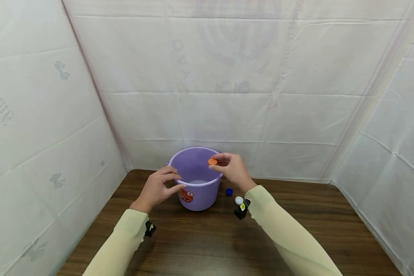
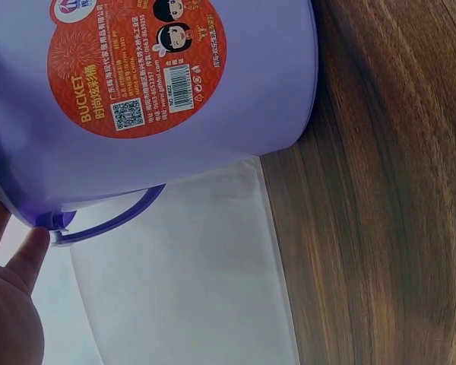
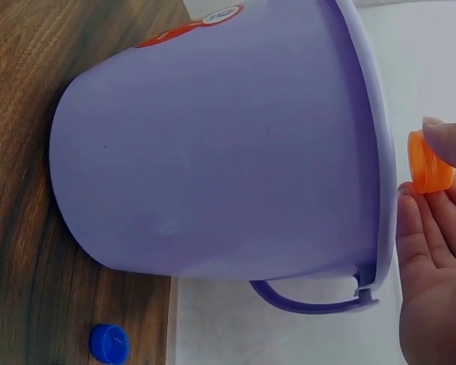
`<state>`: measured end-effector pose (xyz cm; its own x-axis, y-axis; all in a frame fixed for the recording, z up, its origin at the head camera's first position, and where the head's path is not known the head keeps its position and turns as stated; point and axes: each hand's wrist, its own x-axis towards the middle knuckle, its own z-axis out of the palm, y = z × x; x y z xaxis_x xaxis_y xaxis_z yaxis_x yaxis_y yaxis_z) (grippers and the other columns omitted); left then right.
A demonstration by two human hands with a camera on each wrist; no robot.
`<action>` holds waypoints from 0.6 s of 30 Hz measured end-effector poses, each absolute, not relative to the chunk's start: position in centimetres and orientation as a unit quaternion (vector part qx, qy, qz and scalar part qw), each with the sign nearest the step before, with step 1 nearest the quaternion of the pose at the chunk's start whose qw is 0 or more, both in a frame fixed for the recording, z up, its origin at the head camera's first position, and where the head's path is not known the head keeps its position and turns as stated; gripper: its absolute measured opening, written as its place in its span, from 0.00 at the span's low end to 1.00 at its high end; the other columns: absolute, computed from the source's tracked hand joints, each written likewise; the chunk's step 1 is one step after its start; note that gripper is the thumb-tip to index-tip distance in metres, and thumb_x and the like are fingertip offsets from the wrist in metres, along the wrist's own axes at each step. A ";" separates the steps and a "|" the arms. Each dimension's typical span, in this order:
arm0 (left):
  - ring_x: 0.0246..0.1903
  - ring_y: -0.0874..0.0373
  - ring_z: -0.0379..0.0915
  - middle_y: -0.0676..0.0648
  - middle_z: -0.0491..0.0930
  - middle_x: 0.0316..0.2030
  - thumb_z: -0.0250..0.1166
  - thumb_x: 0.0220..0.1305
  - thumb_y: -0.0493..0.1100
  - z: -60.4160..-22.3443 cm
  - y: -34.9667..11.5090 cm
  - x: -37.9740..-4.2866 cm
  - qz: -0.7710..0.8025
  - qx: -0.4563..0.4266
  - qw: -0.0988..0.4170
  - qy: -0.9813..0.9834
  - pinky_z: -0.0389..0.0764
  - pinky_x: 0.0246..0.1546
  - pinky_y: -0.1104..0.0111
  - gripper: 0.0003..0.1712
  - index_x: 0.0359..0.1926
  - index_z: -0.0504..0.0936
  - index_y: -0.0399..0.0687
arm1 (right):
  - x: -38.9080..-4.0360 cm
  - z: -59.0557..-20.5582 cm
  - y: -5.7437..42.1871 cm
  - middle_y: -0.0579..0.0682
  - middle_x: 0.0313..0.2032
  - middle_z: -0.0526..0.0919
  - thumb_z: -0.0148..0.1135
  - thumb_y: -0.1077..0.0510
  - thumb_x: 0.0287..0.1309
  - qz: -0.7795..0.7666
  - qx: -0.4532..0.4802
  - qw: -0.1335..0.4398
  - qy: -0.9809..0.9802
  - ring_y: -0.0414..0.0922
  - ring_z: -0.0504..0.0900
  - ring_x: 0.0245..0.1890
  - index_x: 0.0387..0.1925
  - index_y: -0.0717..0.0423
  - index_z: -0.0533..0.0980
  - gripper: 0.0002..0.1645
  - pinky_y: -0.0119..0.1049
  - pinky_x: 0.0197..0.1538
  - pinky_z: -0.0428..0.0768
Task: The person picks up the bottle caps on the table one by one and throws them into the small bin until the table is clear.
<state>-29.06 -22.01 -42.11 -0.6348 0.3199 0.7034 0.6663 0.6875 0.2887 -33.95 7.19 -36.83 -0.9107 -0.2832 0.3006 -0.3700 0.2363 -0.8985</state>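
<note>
A purple bucket (image 1: 200,197) with a red sticker (image 1: 186,195) stands upright on the wooden table. My left hand (image 1: 158,189) holds its rim on the left, the fingers at the top edge and the thumb on the outside. Between thumb and fingers, my right hand (image 1: 235,170) pinches an orange bottle cap (image 3: 429,163). That cap is above the bucket's right rim, overlapping the opening in the head view. On the table to the right of the bucket lie a blue bottle cap (image 1: 229,191) and a white bottle cap (image 1: 239,200), the white one close by the right wrist.
The wooden table (image 1: 193,245) runs back to a pale cloth wall (image 1: 227,115), with more cloth at both sides. A purple handle (image 3: 311,306) hangs down from the bucket's rim. Each wrist wears a small black device (image 1: 240,211).
</note>
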 end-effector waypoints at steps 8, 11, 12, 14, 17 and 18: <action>0.47 0.58 0.80 0.54 0.84 0.42 0.83 0.49 0.50 -42.2 -22.0 -29.4 -0.266 -0.291 0.329 -0.858 0.84 0.50 0.59 0.13 0.34 0.91 0.55 | -34.2 -36.9 6.8 0.58 0.46 0.89 0.80 0.58 0.53 0.581 0.209 0.039 -0.786 0.49 0.89 0.45 0.51 0.60 0.85 0.24 0.36 0.48 0.87; 0.46 0.57 0.80 0.54 0.84 0.41 0.84 0.48 0.49 -42.2 -22.0 -29.4 -0.265 -0.294 0.334 -0.856 0.84 0.50 0.58 0.13 0.34 0.91 0.54 | -34.3 -36.9 6.7 0.57 0.46 0.89 0.80 0.58 0.53 0.581 0.209 0.038 -0.786 0.48 0.89 0.45 0.51 0.59 0.85 0.23 0.36 0.48 0.87; 0.46 0.57 0.81 0.53 0.84 0.41 0.84 0.48 0.49 -42.2 -22.0 -29.4 -0.265 -0.295 0.335 -0.855 0.84 0.50 0.58 0.13 0.34 0.91 0.54 | -34.3 -36.9 6.7 0.57 0.46 0.89 0.80 0.58 0.53 0.583 0.208 0.036 -0.785 0.48 0.89 0.45 0.50 0.59 0.85 0.23 0.36 0.48 0.87; 0.46 0.57 0.81 0.53 0.85 0.41 0.84 0.48 0.49 -42.2 -21.9 -29.4 -0.269 -0.296 0.334 -0.853 0.85 0.50 0.57 0.13 0.34 0.91 0.53 | -34.4 -36.9 6.7 0.58 0.46 0.89 0.80 0.58 0.53 0.583 0.208 0.036 -0.784 0.48 0.89 0.45 0.50 0.59 0.85 0.23 0.36 0.48 0.87; 0.46 0.57 0.81 0.53 0.85 0.41 0.84 0.48 0.49 -42.1 -21.9 -29.4 -0.272 -0.295 0.333 -0.853 0.85 0.50 0.57 0.13 0.34 0.91 0.53 | -34.5 -36.9 6.7 0.58 0.46 0.89 0.80 0.58 0.53 0.582 0.210 0.035 -0.785 0.49 0.89 0.45 0.50 0.60 0.85 0.23 0.37 0.48 0.87; 0.46 0.57 0.81 0.53 0.85 0.41 0.84 0.48 0.49 -42.1 -21.9 -29.4 -0.272 -0.294 0.333 -0.853 0.85 0.50 0.57 0.13 0.34 0.91 0.53 | -34.5 -36.9 6.7 0.58 0.47 0.89 0.80 0.57 0.53 0.579 0.212 0.036 -0.787 0.50 0.89 0.46 0.51 0.60 0.85 0.23 0.38 0.49 0.88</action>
<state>-29.36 -21.90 -42.08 -0.6047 0.3207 0.7291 0.6836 0.6787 0.2684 -34.54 6.67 -36.90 -0.9078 -0.2915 0.3015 -0.3747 0.2410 -0.8953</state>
